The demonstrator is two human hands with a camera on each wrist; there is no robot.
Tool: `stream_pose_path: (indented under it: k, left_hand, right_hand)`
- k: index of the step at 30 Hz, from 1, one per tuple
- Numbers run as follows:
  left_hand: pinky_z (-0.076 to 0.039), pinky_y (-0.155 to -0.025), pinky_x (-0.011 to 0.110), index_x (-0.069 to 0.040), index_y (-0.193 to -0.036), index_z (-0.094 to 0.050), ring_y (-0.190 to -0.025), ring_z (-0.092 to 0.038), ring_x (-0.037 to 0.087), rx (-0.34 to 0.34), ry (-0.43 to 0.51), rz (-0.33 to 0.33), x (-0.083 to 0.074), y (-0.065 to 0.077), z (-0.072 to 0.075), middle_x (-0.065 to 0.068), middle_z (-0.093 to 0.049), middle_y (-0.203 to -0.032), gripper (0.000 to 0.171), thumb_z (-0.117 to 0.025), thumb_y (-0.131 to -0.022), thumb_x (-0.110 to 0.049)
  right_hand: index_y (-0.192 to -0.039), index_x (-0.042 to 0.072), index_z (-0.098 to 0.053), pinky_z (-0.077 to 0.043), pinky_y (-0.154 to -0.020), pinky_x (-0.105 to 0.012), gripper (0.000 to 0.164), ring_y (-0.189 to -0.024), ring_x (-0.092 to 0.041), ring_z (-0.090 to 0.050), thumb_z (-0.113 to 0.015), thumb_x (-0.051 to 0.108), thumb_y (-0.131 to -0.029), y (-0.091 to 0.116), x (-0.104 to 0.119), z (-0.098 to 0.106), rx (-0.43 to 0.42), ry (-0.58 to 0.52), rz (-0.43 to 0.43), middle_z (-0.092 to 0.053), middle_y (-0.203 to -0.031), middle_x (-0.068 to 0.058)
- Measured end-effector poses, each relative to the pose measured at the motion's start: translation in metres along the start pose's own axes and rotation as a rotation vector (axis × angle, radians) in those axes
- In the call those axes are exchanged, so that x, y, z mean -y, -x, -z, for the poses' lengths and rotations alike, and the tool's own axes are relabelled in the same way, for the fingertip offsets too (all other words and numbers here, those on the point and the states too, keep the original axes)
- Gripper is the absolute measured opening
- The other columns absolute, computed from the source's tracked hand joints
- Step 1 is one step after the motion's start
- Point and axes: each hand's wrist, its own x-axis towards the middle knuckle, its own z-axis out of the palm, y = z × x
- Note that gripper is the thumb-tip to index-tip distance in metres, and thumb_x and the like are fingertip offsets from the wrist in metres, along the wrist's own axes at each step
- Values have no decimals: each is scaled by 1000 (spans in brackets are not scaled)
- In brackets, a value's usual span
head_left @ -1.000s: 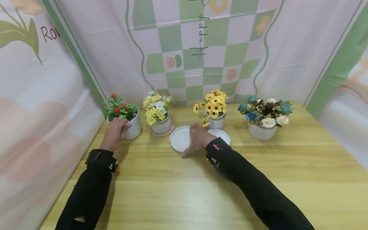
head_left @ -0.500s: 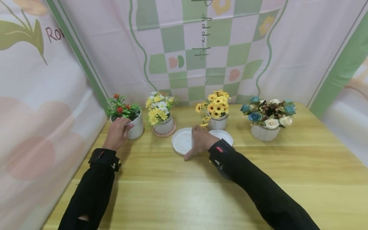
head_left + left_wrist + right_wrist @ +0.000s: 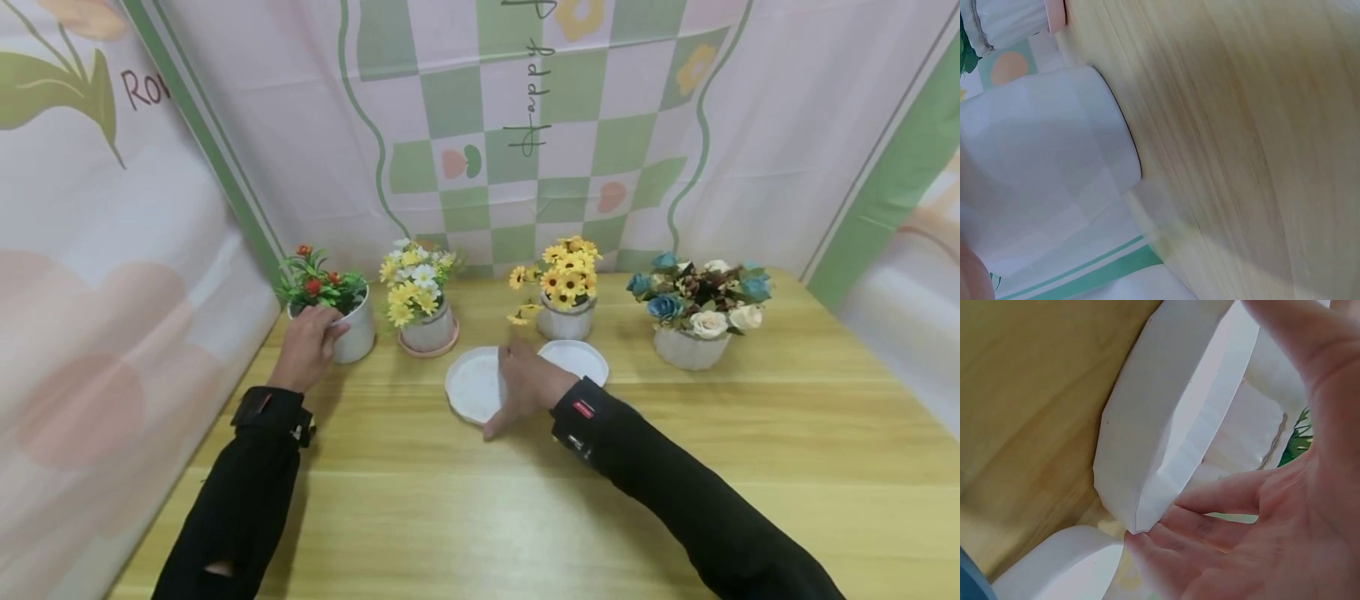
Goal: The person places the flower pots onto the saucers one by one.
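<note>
At the table's left, my left hand [image 3: 303, 348] grips the rim of a white flowerpot [image 3: 358, 335] with red flowers and green leaves. That pot [image 3: 1047, 156] fills the left side of the left wrist view, standing on the wood; only a fingertip shows there. Near the middle, my right hand [image 3: 531, 387] holds a white plant saucer [image 3: 472, 385] by its edge, thumb on the near side and fingers on the far side. The right wrist view shows the saucer's [image 3: 1141, 419] faceted wall between thumb and fingers. Whether it touches the table, I cannot tell. A second white saucer [image 3: 581, 358] lies just right of the hand.
Between the hands stands a pot of yellow and white daisies [image 3: 420, 283] on a pink saucer [image 3: 442, 348]. Behind the white saucers is a pot of yellow daisies [image 3: 567, 321]. Blue and cream roses [image 3: 697, 304] in a pot stand right. A patterned cloth [image 3: 555, 158] hangs behind the table.
The right hand has drawn the white saucer toward the person. The second saucer has shifted slightly nearer, and a drooping yellow daisy stem has moved. The left hand stays on its pot.
</note>
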Motion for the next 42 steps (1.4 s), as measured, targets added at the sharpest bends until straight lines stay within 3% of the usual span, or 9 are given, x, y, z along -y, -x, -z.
stream_pose_path:
  k: [5, 12, 16, 23, 35, 42]
  left_hand:
    - [-49, -78, 51, 6, -95, -68, -85, -60, 40, -4, 5, 2, 0, 0, 0, 23, -69, -91, 11, -70, -98, -4]
    - [-48, -77, 50, 6, -94, -68, -83, -59, 40, -3, 5, 7, 0, 0, 0, 23, -68, -89, 12, -71, -98, -6]
    - [-48, -78, 51, 6, -95, -68, -84, -60, 40, 0, 5, 8, 1, 0, 0, 23, -68, -90, 12, -71, -98, -5]
    - [-49, -79, 52, 6, -96, -68, -85, -60, 41, 10, 3, 16, 0, -1, 1, 23, -69, -91, 12, -70, -99, -6]
    - [-49, -79, 53, 6, -96, -69, -86, -61, 41, 13, -6, 22, -2, -2, 1, 23, -69, -92, 13, -69, -100, -6]
    - [-49, -81, 53, 7, -98, -69, -88, -61, 42, 32, 4, 45, -4, -2, 2, 24, -69, -94, 13, -69, -100, -6]
  right_hand:
    - [-161, -14, -23, -34, -126, -59, 145, -151, -54, -37, -98, 60, -61, 9, 2, -2, 28, -41, -7, -19, -168, -39]
    - [-159, -13, -28, -41, -122, -58, 144, -144, -52, -47, -99, 60, -59, 22, 7, -9, 22, -19, 26, -36, -161, -37]
    - [-160, -11, -29, -43, -121, -58, 143, -142, -49, -50, -98, 62, -59, 31, 10, -12, 31, -10, 30, -39, -160, -34]
    - [-162, -8, -27, -41, -123, -57, 144, -147, -48, -45, -97, 65, -59, 46, 13, -17, 42, 4, 39, -36, -164, -33]
    - [-158, -14, -30, -37, -125, -60, 143, -150, -52, -40, -100, 58, -56, 72, 16, -21, 5, -52, 103, -33, -164, -38]
    - [-159, -14, -29, -37, -125, -59, 144, -151, -51, -38, -100, 57, -56, 76, 15, -23, 18, -76, 102, -32, -164, -37]
